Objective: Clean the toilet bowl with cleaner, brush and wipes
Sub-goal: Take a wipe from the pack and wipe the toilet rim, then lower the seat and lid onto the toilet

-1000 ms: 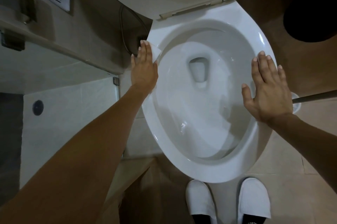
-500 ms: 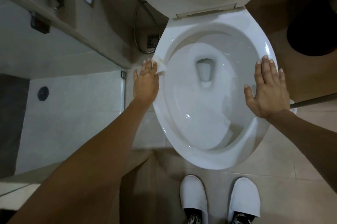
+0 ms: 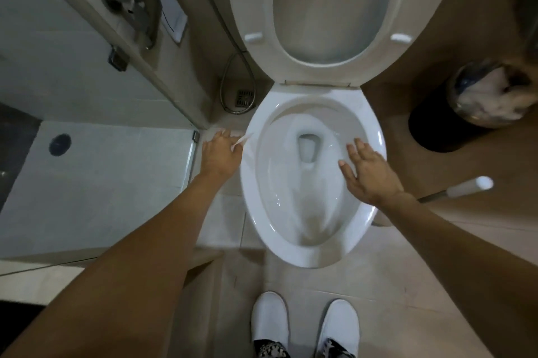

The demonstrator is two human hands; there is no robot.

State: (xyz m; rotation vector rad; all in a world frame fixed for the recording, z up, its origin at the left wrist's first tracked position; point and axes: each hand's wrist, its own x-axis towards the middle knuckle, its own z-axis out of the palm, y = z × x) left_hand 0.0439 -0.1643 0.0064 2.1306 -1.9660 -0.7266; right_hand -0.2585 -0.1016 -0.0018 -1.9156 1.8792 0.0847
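Observation:
The white toilet bowl (image 3: pixel 294 253) stands in the middle, its seat and lid (image 3: pixel 256 2) raised. My left hand (image 3: pixel 221 155) hovers just left of the bowl's rim and holds a small white wipe (image 3: pixel 243 140) in its fingers. My right hand (image 3: pixel 368 171) is spread flat over the right side of the bowl, fingers straight, holding nothing. The toilet brush handle (image 3: pixel 463 187) pokes out at the right, behind my right forearm; its head is hidden.
A dark waste bin (image 3: pixel 463 113) with crumpled paper sits right of the toilet. A metal hose (image 3: pixel 225 95) loops over a floor drain (image 3: pixel 244 97) left of the bowl. A glass shower partition (image 3: pixel 96 46) runs along the left. My white slippers (image 3: pixel 304 325) stand before the bowl.
My left hand has come off the left rim with the wipe, moving outward. My right hand has shifted inward from the right rim. The camera has risen, showing the whole seat and bin.

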